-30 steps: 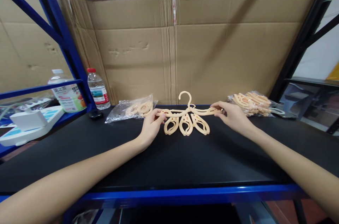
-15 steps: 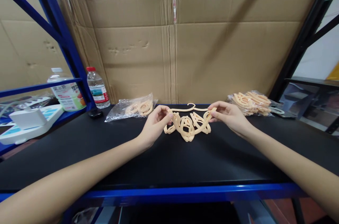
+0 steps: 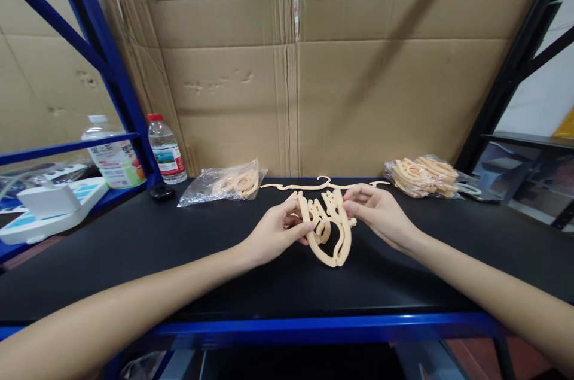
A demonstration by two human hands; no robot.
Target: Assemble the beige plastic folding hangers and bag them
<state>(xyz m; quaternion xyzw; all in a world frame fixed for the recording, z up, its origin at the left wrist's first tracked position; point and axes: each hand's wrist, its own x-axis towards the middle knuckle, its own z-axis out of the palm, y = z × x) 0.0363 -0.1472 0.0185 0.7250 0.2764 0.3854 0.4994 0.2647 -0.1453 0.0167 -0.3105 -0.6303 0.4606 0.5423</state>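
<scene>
A cream plastic folding hanger (image 3: 344, 247) is between my hands, its two arms bent up into a narrow V. My left hand (image 3: 278, 229) pinches the left arm between thumb and fingers. On the other side, the fingertips of my right hand (image 3: 380, 216) close on the upper right arm. Folded hangers (image 3: 332, 203) of the same colour lie just behind, partly covered by the held one. Farther back, an opened hanger (image 3: 300, 187) with its hook lies spread out on the black tabletop (image 3: 215, 275).
A clear bag with cream hangers (image 3: 244, 181) lies at the back left, and a fuller bag (image 3: 424, 175) at the back right. A red-capped water bottle (image 3: 165, 149), a black mouse-like object (image 3: 162, 192) and a white power strip (image 3: 85, 203) stand left. Cardboard (image 3: 233, 99) walls the back.
The held hanger's arms have folded from a wide spread into a narrow V, and my hands have come closer together. The opened hanger behind is more exposed.
</scene>
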